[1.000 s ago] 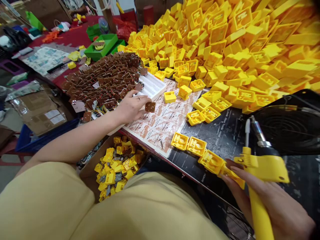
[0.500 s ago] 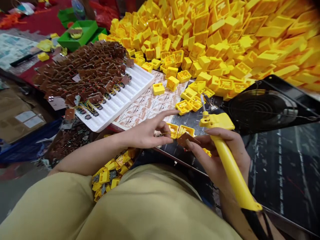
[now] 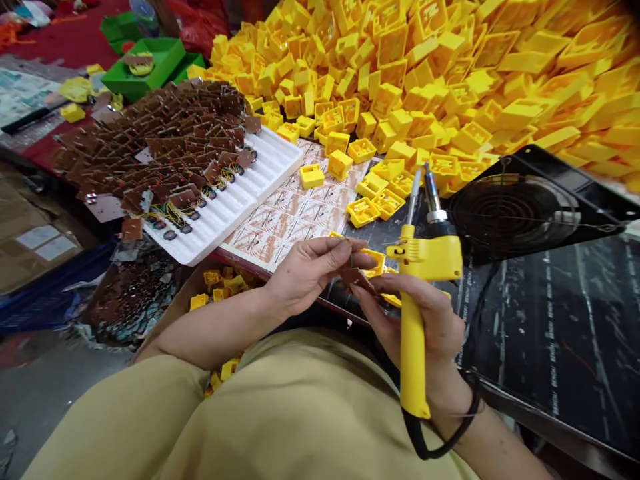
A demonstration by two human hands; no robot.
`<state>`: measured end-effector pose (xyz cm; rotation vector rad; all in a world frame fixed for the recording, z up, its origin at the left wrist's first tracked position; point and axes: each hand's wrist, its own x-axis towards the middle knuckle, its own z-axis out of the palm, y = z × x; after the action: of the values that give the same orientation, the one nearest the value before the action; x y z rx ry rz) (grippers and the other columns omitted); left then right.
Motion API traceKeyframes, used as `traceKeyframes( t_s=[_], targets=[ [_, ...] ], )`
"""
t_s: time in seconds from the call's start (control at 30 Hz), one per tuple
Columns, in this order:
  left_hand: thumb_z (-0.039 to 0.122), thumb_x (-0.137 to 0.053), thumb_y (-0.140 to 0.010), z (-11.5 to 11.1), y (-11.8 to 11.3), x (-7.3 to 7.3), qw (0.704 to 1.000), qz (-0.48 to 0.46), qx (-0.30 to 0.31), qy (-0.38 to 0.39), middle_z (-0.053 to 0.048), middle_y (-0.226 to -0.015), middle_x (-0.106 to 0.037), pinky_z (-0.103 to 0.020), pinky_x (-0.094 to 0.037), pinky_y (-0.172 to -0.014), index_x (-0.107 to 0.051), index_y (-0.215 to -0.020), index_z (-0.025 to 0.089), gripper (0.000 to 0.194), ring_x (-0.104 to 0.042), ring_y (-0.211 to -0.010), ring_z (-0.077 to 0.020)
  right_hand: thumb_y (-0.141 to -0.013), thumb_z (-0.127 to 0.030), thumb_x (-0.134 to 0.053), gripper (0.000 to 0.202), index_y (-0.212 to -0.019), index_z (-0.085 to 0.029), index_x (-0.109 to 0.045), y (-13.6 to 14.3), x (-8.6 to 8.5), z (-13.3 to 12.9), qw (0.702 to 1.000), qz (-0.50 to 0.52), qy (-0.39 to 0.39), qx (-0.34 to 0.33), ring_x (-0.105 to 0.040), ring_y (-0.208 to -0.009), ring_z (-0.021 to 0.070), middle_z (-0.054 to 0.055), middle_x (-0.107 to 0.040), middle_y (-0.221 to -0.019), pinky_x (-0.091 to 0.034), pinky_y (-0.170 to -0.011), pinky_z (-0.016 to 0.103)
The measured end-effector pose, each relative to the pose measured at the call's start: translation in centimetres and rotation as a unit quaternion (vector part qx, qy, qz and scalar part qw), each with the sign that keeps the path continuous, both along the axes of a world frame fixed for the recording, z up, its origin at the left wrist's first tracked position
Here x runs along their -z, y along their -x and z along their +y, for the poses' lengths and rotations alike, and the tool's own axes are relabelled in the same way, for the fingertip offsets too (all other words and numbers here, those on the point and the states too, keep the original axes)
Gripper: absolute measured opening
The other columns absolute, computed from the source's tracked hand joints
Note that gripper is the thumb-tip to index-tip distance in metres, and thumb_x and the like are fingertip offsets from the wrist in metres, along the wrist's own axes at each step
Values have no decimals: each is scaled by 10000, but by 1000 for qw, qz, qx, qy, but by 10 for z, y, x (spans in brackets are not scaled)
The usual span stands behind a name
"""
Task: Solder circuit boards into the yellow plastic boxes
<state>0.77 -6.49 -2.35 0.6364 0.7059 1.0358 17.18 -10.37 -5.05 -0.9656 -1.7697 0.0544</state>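
My right hand (image 3: 433,323) is closed round the yellow handle of a soldering gun (image 3: 413,333), its metal tip and feed tube pointing up and away. The thumb and fingers of that same hand also grip a small brown circuit board (image 3: 359,280). At the board's far edge, my left hand (image 3: 310,270) pinches what looks like a thin wire between thumb and forefinger; its end is hidden by the fingers. Just behind the board, partly covered by my hands, lie open yellow plastic casings (image 3: 374,260) on the table.
A large heap of yellow casings (image 3: 390,87) fills the back. To the left, many wired circuit boards (image 3: 170,147) are piled on a white foam tray (image 3: 240,183). A black fan (image 3: 505,207) stands at the right. Green boxes (image 3: 145,70) sit farther back.
My left hand has gone from spread fingers to a pinch at the board. The soldering gun has swung more upright in my right hand, and the view has shifted slightly.
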Motion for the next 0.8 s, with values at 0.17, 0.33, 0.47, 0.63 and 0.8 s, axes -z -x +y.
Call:
traceKeyframes(
  t_s=[0.17, 0.33, 0.47, 0.63, 0.8],
  targets=[
    [420, -883, -631, 23, 44, -1, 959, 262, 37, -103, 31, -611, -674, -176, -391, -463, -746, -810, 147, 355, -539, -477, -57, -818, -415, -800, 575, -1281, -237, -508, -12, -1, 14, 992, -76, 94, -35, -707, -1038, 246, 94, -696, -1178, -616, -853, 354],
    [266, -721, -758, 47, 73, 4, 822, 493, 66, -278, 5, -695, -716, -206, -459, -642, -730, -755, 143, 123, -607, -649, -89, -948, -318, -641, 401, -1300, -235, -470, 3, 10, 44, 972, -214, 88, -37, -675, -915, 232, 61, -684, -987, -522, -986, 456],
    [263, -668, -792, 50, 68, 9, 810, 498, 104, -292, 7, -706, -720, -214, -470, -666, -714, -764, 146, 129, -610, -646, -93, -979, -209, -547, 305, -1279, -216, -495, 15, 16, 50, 965, -242, 95, -37, -663, -861, 217, 51, -668, -924, -471, -1022, 477],
    [266, -672, -803, 41, 60, 10, 832, 459, 161, -268, -2, -700, -716, -203, -466, -629, -702, -794, 139, 130, -628, -638, -101, -943, -380, -666, 328, -1203, -239, -525, 2, 2, 33, 979, -181, 82, -48, -693, -915, 204, 36, -706, -972, -504, -1012, 424],
    [238, -674, -842, 33, 49, 12, 838, 417, 193, -295, 9, -749, -712, -200, -468, -696, -698, -849, 152, 90, -638, -710, -101, -892, -242, -733, 311, -1162, -253, -579, 2, -5, 28, 988, -82, 112, -61, -717, -819, 152, -1, -736, -970, -580, -749, 260]
  ],
)
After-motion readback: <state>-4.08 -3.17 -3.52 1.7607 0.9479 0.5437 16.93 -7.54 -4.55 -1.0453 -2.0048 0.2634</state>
